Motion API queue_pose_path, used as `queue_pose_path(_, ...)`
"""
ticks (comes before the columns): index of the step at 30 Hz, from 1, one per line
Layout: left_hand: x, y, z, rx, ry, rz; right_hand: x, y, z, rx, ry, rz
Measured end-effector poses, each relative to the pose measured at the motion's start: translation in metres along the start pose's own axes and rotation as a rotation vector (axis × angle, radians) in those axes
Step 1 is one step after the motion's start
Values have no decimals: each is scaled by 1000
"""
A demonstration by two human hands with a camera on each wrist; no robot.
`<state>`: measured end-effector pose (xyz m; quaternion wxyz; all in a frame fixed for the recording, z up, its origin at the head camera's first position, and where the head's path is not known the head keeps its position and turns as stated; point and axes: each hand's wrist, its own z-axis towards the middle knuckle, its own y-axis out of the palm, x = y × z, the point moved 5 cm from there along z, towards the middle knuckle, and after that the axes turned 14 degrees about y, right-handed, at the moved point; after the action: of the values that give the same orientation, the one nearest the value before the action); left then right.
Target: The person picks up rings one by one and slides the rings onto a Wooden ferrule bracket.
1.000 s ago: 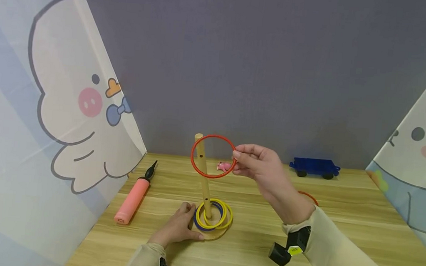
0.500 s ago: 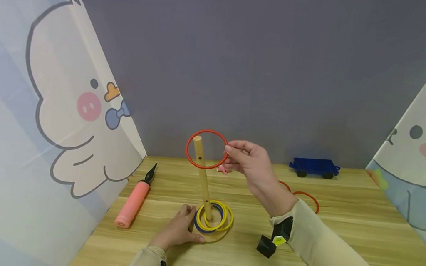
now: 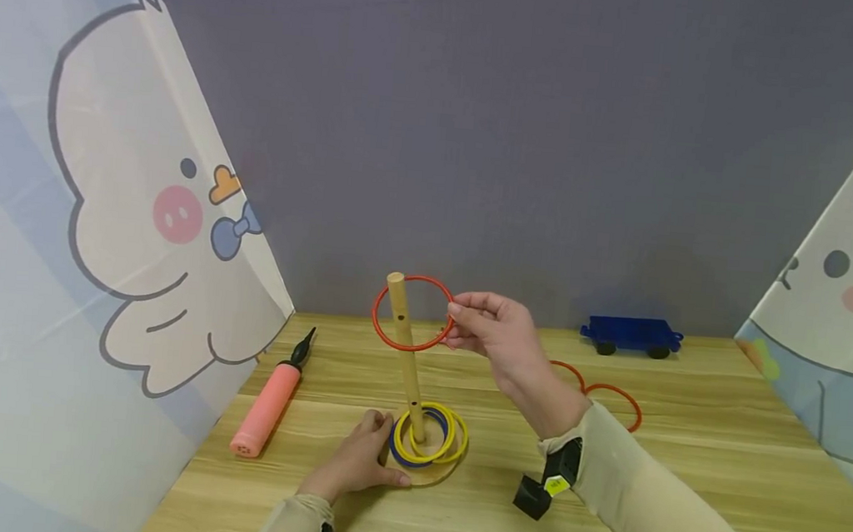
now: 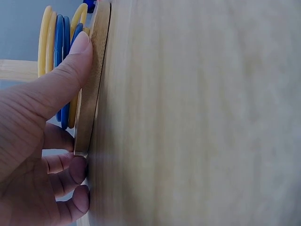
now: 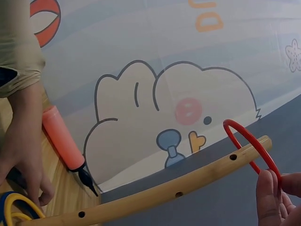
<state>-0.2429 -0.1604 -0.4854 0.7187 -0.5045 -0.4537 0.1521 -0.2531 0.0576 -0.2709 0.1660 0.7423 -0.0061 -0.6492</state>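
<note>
A red ring (image 3: 411, 349) is pinched by its right edge between the thumb and fingers of my right hand (image 3: 500, 334). It encircles the upper end of a wooden post (image 3: 410, 377), as the right wrist view also shows. The post rises, leaning slightly left, from a round wooden base (image 3: 425, 477). Yellow rings (image 3: 466, 444) and blue rings (image 4: 58, 42) lie stacked round its foot. My left hand (image 3: 354, 461) grips the base's left edge; in the left wrist view the thumb lies against the base, with the fingers curled at its rim.
A pink pump (image 3: 264, 412) with a black nozzle lies at the left. More red rings (image 3: 616, 389) rest on the table right of the post, partly behind my right forearm. A blue toy wagon (image 3: 632, 335) stands at the back right before a grey backdrop (image 3: 519, 140).
My right hand has brought the red ring left and then slightly down, from in front of the post to around its top. The left hand stays on the base.
</note>
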Motion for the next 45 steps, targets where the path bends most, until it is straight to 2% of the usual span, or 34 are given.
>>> queue_pose_path(6,1,-2,-1,6,-4,-11,16,-8,2,24,58,-29)
queue_pose_path(16,1,-2,-1,6,-3,-26,55,-24,7,72,158,-43)
queue_pose_path(23,-4,1,2,0,2,1,98,-35,12,69,213,-62)
queue_pose_path(30,-3,1,2,0,0,-6,141,-44,15,115,264,-64)
queue_pose_path(40,-2,-1,3,4,-7,-8,179,-48,21,114,244,-92)
queue_pose_path(45,1,-2,1,11,4,-20,188,-56,23,179,222,-150)
